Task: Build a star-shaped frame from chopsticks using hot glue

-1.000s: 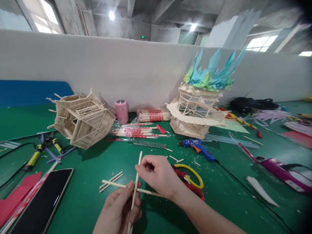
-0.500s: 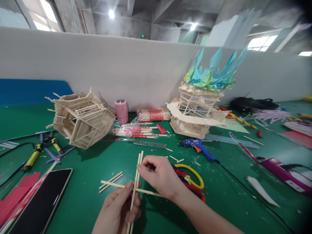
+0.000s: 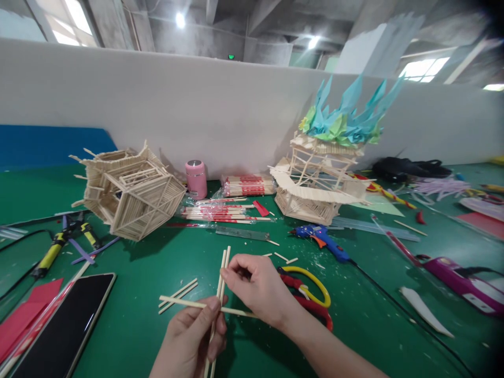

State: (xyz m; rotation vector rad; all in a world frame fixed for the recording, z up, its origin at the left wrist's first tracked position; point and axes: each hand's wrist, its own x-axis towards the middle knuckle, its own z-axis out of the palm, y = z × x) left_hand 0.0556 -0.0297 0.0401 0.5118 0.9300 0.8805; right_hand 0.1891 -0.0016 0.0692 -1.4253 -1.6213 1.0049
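Observation:
Two long thin wooden sticks [image 3: 221, 273] run side by side, nearly upright in the picture, and a third wooden stick [image 3: 183, 301] crosses them. My left hand [image 3: 197, 331] is closed round the sticks at the crossing, its thumb pressing there. The thumb and forefinger of my right hand [image 3: 255, 289] pinch the upright pair higher up. Part of the crossing stick passes behind my right hand. Two shorter sticks [image 3: 179, 295] lie on the green table left of the crossing. Red-and-yellow-handled scissors [image 3: 321, 286] lie partly hidden behind my right wrist.
A wooden stick frame [image 3: 137, 199] rests at left, and another with blue paper leaves [image 3: 346, 115] stands at right. Between them are a pink flask [image 3: 196, 179] and bagged sticks [image 3: 249, 186]. A blue glue gun [image 3: 323, 241], its cable and a phone [image 3: 66, 325] lie nearer.
My left thumb has shifted up and right onto the crossing. The crossing stick now lies in front of the upright pair there. My right hand has dropped slightly, still pinching.

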